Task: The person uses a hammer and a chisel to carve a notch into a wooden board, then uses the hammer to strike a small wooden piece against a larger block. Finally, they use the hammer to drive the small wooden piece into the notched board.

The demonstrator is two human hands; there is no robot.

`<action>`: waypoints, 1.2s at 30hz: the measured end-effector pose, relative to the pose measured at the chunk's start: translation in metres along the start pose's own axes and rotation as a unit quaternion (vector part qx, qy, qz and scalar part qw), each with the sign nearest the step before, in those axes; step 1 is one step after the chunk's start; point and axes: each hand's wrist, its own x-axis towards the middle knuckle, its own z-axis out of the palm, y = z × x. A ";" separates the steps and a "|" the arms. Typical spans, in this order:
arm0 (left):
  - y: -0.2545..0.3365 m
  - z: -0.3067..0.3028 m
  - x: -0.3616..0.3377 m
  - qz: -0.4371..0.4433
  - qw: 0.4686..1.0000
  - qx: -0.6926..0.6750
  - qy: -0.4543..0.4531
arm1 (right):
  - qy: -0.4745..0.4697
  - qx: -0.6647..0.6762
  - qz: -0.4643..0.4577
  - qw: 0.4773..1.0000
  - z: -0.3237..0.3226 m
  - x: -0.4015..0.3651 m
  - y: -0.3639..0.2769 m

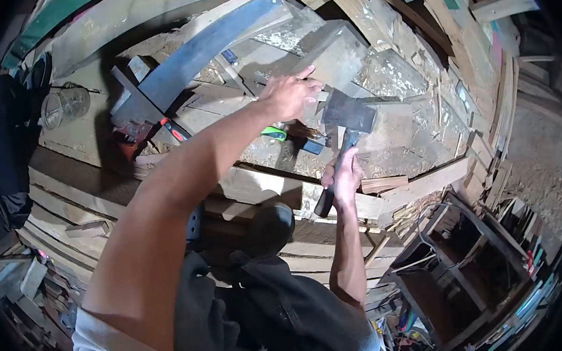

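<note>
My right hand [346, 178] is closed around the dark handle of a hatchet [349, 113], whose broad grey head stands just above the workbench [416, 132]. My left hand [291, 95] reaches across from the lower left. It holds a thin pale wooden piece [323, 96] upright on the bench, right beside the hatchet head. Wood chips and shavings cover the bench around both hands.
A long dark saw blade [205, 46] lies across the bench's far left, with a glass jar [64, 107] beyond it. A green-handled tool [276, 133] and a red-handled tool [173, 129] lie near my left forearm. Stacked planks surround the bench; a wooden crate [460, 273] stands lower right.
</note>
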 end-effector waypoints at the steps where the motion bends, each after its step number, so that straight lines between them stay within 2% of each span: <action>1: 0.008 -0.003 -0.002 -0.054 0.998 -0.007 0.006 | -0.001 -0.005 0.002 1.000 0.001 0.000 0.003; 2: 0.013 -0.012 -0.003 -0.056 0.998 -0.010 0.007 | -0.001 -0.043 -0.034 0.999 0.002 0.001 0.006; 4: 0.020 -0.028 -0.003 -0.044 0.997 0.010 -0.070 | -0.001 -0.080 -0.071 0.994 0.003 0.004 0.007; 5: 0.006 -0.013 -0.003 0.033 0.998 0.048 -0.039 | 0.003 -0.126 -0.102 0.987 0.004 0.005 0.006; 6: 0.000 -0.008 0.000 0.034 0.997 0.047 -0.043 | 0.010 -0.171 -0.130 0.976 0.003 0.003 0.007; 8: 0.001 -0.005 0.000 0.009 1.000 -0.021 0.000 | 0.004 -0.160 -0.100 0.982 0.000 0.004 0.007; 10: 0.009 -0.010 -0.002 0.014 0.999 0.002 -0.031 | 0.040 -0.262 -0.194 0.945 -0.004 0.010 0.016; 11: 0.012 -0.019 -0.002 0.010 0.998 0.027 -0.054 | 0.057 -0.322 -0.272 0.905 0.004 0.005 0.006; 12: 0.012 -0.024 -0.002 0.005 0.996 0.053 -0.076 | 0.060 -0.320 -0.274 0.905 0.007 0.008 0.000; 14: 0.008 -0.012 0.000 0.012 0.996 0.059 -0.067 | 0.051 -0.383 -0.182 0.904 0.003 0.002 -0.005; 15: 0.007 -0.007 -0.002 0.009 0.998 0.027 -0.058 | 0.043 -0.367 -0.185 0.911 0.004 -0.001 -0.009; 16: 0.007 -0.013 0.000 0.009 0.999 0.004 -0.038 | 0.043 -0.354 -0.230 0.906 0.003 0.004 -0.005; 18: 0.014 -0.019 0.001 -0.010 0.999 0.014 -0.041 | 0.048 -0.346 -0.186 0.918 -0.002 0.009 0.000; 20: 0.014 -0.021 -0.003 0.011 0.995 0.083 -0.051 | 0.058 -0.378 -0.225 0.896 0.008 0.009 -0.009; 21: 0.006 -0.009 0.002 0.010 0.997 0.025 -0.069 | 0.062 -0.388 -0.218 0.893 0.013 0.012 -0.012; 22: 0.005 -0.008 0.004 -0.026 0.997 0.033 -0.064 | 0.057 -0.377 -0.208 0.901 0.017 0.016 -0.015; 24: 0.002 -0.007 0.001 0.022 0.998 0.040 -0.039 | 0.063 -0.365 -0.224 0.901 0.022 0.016 -0.022; 26: 0.007 -0.009 -0.002 0.028 0.998 0.053 -0.036 | 0.053 -0.365 -0.191 0.910 0.024 0.012 -0.017; 27: 0.008 -0.012 -0.001 0.029 0.997 0.062 -0.027 | 0.058 -0.373 -0.236 0.896 0.024 0.004 -0.014; 28: 0.002 -0.012 0.002 0.026 0.997 0.054 -0.054 | 0.063 -0.388 -0.200 0.897 0.020 -0.002 -0.007; 30: 0.002 -0.005 0.002 0.020 0.998 0.052 -0.025 | 0.054 -0.383 -0.194 0.902 0.007 -0.010 0.016; 32: 0.000 -0.007 0.002 0.032 0.998 0.043 -0.019 | 0.044 -0.361 -0.176 0.915 0.008 -0.008 0.009; 34: 0.001 -0.004 -0.001 0.041 0.998 0.031 -0.020 | 0.057 -0.371 -0.227 0.899 0.013 0.003 -0.003; 35: 0.001 -0.005 0.001 0.034 0.998 0.041 -0.037 | 0.046 -0.382 -0.176 0.906 0.021 0.002 -0.020; 36: 0.002 -0.007 0.004 0.030 0.997 0.054 -0.052 | 0.048 -0.380 -0.176 0.907 0.026 0.009 -0.025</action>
